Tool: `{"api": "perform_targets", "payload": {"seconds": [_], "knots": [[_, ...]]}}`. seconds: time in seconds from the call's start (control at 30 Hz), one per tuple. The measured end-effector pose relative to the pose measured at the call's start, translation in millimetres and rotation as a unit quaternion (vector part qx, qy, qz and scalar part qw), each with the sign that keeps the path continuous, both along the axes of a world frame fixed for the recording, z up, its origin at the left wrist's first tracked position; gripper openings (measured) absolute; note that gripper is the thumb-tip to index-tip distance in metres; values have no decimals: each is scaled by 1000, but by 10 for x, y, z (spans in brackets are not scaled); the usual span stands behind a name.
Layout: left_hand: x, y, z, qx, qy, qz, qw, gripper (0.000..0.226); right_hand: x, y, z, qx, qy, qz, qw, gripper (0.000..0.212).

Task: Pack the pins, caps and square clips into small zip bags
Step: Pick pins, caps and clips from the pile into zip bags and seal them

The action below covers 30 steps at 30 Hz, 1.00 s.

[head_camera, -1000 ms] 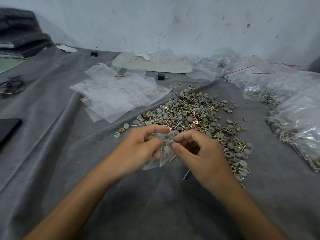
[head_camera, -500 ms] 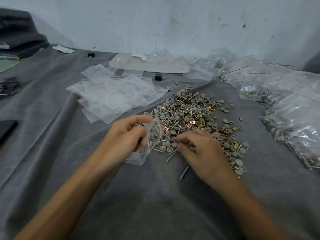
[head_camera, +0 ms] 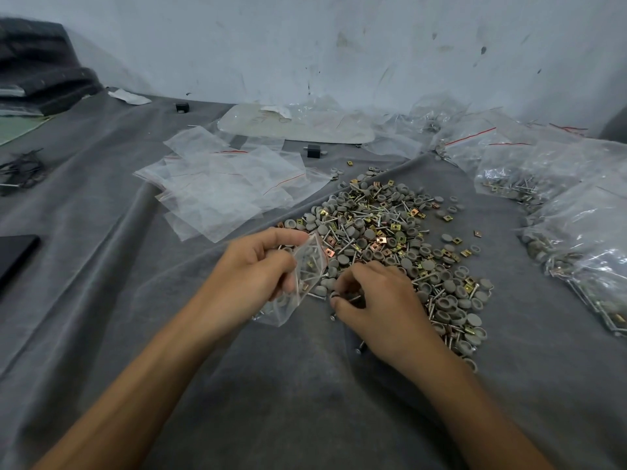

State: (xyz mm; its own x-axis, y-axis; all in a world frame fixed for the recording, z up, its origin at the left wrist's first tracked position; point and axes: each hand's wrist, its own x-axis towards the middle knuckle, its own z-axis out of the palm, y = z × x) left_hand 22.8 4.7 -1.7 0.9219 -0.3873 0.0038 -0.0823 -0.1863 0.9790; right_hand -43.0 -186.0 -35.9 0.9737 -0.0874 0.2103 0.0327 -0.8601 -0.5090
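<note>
Head-camera view down onto a table [head_camera: 135, 317] draped in grey cloth. The left hand [head_camera: 252, 266] pinches a small zip bag [head_camera: 303, 278] near its mouth between thumb and curled fingers; the bag hangs just beside the near edge of a loose pile [head_camera: 383, 239] and already holds a few pieces. The film looks thin, limp and slippery, so it is probably best held at the stiffer zip strip, as here. The pile mixes slim metal pins [head_camera: 368, 212], grey round caps [head_camera: 444, 303] and brassy square clips [head_camera: 395, 227] (all light, hard and likely to roll or scatter, so fingertip pinches suit them). The right hand [head_camera: 376, 300] rests on the pile's near edge, fingers curled in tight toward the thumb; whether they have closed on a piece cannot be told. Empty bags [head_camera: 220, 188] lie behind the left hand, and filled bags [head_camera: 576, 232] lie at the far right.
</note>
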Motion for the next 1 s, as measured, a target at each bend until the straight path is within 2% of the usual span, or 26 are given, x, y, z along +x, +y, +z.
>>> {"api": "perform_targets", "payload": {"seconds": [0.23,0.33,0.4,0.5,0.6,0.8,0.93,1.0], "knots": [[-40,-3,23,7,-1,-12,1000,37,-38,-29,59,2,-52,-21,998,12],[-66,-9,17,32,-19,-26,999,38,-48,-127,116,89,-93,-44,991,13],[-93,-40,-4,47,-24,-46,998,37,-65,-178,144,157,-83,-48,983,14],[-130,-98,-43,78,-40,-80,993,34,-86,-175,171,261,-74,-28,962,13],[-144,-116,-60,94,-60,-103,988,34,-113,-95,193,306,-81,11,948,14],[-132,-108,-67,77,-61,-86,991,35,-129,-37,160,212,-52,50,975,14],[-153,-86,-28,75,-59,-97,991,37,-158,-107,158,9,-47,88,995,44],[-176,-72,23,59,-54,-117,990,37,-180,-81,124,-34,-26,121,992,42]]}}
